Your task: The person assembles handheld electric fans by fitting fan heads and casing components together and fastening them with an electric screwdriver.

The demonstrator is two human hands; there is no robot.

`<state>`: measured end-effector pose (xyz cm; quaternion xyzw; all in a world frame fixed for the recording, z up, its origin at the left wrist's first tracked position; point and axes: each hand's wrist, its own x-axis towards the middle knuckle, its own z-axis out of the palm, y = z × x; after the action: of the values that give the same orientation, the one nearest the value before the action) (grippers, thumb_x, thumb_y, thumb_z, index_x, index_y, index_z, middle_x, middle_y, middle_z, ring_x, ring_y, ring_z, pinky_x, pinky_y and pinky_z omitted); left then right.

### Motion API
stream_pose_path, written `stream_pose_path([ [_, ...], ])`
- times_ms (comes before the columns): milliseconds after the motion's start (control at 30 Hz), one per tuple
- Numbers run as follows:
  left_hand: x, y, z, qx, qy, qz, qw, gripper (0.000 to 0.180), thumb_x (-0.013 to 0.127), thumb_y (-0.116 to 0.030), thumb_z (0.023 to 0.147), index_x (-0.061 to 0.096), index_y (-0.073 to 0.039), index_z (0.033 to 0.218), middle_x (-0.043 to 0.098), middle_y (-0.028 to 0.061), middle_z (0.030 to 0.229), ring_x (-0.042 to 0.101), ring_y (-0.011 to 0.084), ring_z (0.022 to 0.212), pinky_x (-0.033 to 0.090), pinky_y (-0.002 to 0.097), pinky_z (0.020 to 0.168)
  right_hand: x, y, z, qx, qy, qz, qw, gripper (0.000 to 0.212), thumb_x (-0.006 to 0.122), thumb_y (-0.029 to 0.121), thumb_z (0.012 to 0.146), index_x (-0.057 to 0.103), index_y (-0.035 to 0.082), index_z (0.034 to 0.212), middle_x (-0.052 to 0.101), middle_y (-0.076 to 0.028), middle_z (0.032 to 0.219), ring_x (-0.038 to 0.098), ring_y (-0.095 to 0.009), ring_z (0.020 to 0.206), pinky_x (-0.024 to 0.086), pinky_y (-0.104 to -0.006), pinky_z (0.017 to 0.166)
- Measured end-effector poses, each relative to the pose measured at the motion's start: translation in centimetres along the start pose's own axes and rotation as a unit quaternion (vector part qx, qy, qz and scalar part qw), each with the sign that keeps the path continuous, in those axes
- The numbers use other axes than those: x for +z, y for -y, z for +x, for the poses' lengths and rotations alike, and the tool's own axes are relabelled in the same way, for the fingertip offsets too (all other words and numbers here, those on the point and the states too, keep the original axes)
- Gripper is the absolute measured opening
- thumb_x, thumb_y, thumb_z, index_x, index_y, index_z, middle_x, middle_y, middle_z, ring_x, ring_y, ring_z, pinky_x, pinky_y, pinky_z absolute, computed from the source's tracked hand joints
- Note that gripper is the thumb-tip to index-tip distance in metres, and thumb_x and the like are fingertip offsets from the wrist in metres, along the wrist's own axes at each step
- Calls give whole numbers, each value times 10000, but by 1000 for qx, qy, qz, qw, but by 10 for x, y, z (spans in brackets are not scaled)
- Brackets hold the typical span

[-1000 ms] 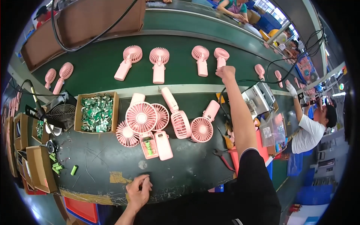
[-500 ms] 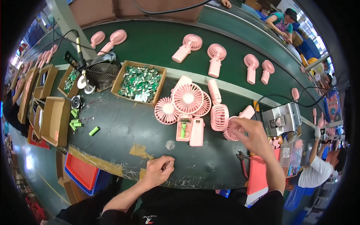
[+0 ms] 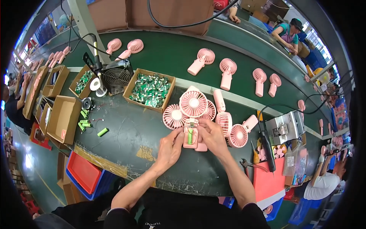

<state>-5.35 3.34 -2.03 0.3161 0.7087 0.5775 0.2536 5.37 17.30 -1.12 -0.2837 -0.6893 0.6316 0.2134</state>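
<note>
A pink handheld fan (image 3: pixel 190 143) with its handle opened lies on the dark bench in front of me, a green battery (image 3: pixel 190 135) and a small circuit board inside the handle. My left hand (image 3: pixel 169 150) grips the handle's left side, fingers closed. On its right side my right hand (image 3: pixel 214 139) pinches the upper edge near the board. Other pink fans (image 3: pixel 174 116) crowd around it, and a pink handle (image 3: pixel 201 148) lies partly under my right hand. Further right, one more fan (image 3: pixel 239 135) rests face up.
A cardboard box of green circuit boards (image 3: pixel 171 97) stands behind left. Green batteries (image 3: pixel 102 132) lie at left, by a soldering iron stand (image 3: pixel 100 68). Right are pliers (image 3: pixel 246 164), an electric screwdriver (image 3: pixel 267 152) and a metal device (image 3: pixel 284 128). Fans (image 3: pixel 226 81) lie on the green belt.
My right hand has moved left from the fan at right to the opened fan. My left hand has moved up and right from the bench edge to that fan. The view has shifted slightly.
</note>
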Motion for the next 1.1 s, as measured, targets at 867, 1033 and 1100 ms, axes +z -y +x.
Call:
stream_pose_path([
  [867, -33, -22, -38, -189, 165, -304, 919, 291, 568, -192, 966, 592, 49, 1127, 686, 118, 934, 700, 204, 786, 584, 312, 667, 14, 34, -21, 91, 49, 163, 981, 378, 580, 197, 950, 505, -26, 1245, 649, -77, 930, 597, -103, 679, 473, -241, 527],
  [1033, -44, -12, -57, -203, 168, -307, 915, 247, 562, -84, 943, 591, 64, 1138, 684, 191, 972, 707, 284, 853, 603, 388, 752, 37, 21, -17, 104, 112, 137, 979, 382, 631, 176, 922, 513, -30, 1220, 635, -65, 914, 583, -81, 679, 466, -231, 501],
  [1100, -51, -5, -63, -222, 173, -330, 901, 251, 564, -75, 937, 589, 69, 1141, 682, 209, 981, 706, 297, 855, 604, 404, 753, 44, 14, -19, 111, 132, 145, 974, 490, 669, 213, 906, 475, -65, 1260, 654, -81, 923, 567, -71, 657, 453, -217, 488],
])
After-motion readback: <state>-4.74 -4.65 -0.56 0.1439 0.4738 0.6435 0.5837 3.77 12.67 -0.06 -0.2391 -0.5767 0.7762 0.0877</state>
